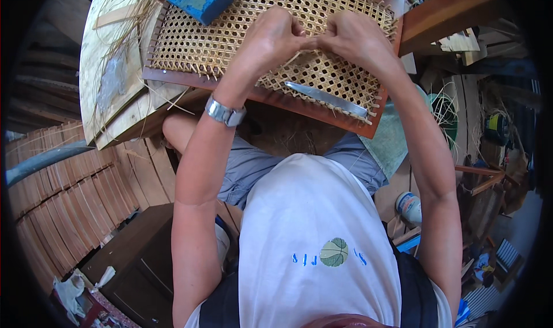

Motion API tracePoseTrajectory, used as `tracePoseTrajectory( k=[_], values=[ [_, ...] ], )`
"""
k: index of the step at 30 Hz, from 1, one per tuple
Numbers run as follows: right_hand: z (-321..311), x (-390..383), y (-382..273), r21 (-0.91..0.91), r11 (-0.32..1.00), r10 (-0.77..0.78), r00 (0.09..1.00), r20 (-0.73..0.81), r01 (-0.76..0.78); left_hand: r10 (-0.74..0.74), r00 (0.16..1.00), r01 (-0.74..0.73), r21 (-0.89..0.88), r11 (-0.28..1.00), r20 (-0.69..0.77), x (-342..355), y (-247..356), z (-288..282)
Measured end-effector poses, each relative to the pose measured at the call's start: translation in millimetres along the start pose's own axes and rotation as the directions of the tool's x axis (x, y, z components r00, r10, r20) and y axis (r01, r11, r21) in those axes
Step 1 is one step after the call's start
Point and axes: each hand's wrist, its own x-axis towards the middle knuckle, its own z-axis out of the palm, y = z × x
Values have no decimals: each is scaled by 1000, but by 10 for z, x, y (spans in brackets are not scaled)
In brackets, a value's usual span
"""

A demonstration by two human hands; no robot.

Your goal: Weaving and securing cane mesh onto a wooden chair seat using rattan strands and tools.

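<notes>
A reddish-brown wooden frame (299, 104) carries a woven cane panel (199, 43) with an open mesh and short cane ends along its edges. Above the weave, my left hand (275, 35) and my right hand (356, 39) are closed, their thumbs meeting over the panel. What the fingers pinch is hidden; a thin pale cane strand (295, 58) shows just below them. A pointed metal tool like a flat blade (325, 97) lies on the panel's near edge. At the panel's far left sits a blue block (201, 0) with a worn patch.
Loose cane strands (124, 37) and a clear plastic bag (113, 80) lie on a pale wooden board (95, 106) at left. A green container (446, 118) with strands stands at right, a white bottle (409, 207) nearer. Stacked wooden slats (69, 207) fill the lower left.
</notes>
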Motion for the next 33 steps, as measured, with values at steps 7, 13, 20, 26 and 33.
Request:
tracePoseTrajectory(
  k=[7,13,20,26,33],
  values=[
    [-604,-288,348,-190,973,112,989,-96,-129,54,965,-61,-19,998,-256,-382,-57,-19],
    [-480,-536,-95,148,983,95,991,89,-108,34,988,-16,117,993,-153,-709,-272,-124],
    [149,-132,83,-84,955,-296,925,-238,284,-219,942,-70,-788,611,-254,-902,-118,-206],
    [-16,22,225,-177,970,-186,976,-113,165,-323,893,-128,-865,485,-313,-799,-66,-36],
    [-313,-218,593,-523,845,-340,869,-359,115,-267,931,204,-252,946,-250,-504,-9,149]
  ],
)
